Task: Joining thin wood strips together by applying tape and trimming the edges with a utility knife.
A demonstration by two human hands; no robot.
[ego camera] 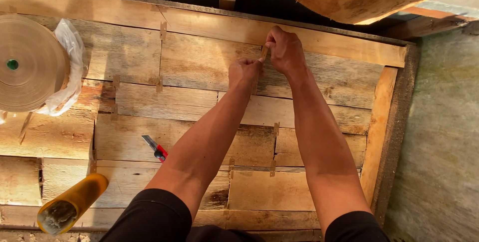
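Left hand: the left hand (243, 71) was closed in a fist-like pinch, its grip on the lower end of a short brown strip of paper tape (264, 52).
Right hand: the right hand (284, 50) pinched the strip's upper end, fingers curled shut on it.
Strip: it lay at about 12 o'clock on the panel of thin weathered wood veneer sheets (199, 62), over a joint between two sheets.
Doing it well: in my judgement, the strip should sit straight across the seam and be pressed flat from the middle outward.
Around: a large roll of brown paper tape (30, 62) at 9 o'clock, a red-handled utility knife (155, 149) at 7 o'clock, a yellow tube-shaped container (72, 204) lower left.
In the way: nothing lay between the hands and the seam; the knife sat just beside the left forearm.
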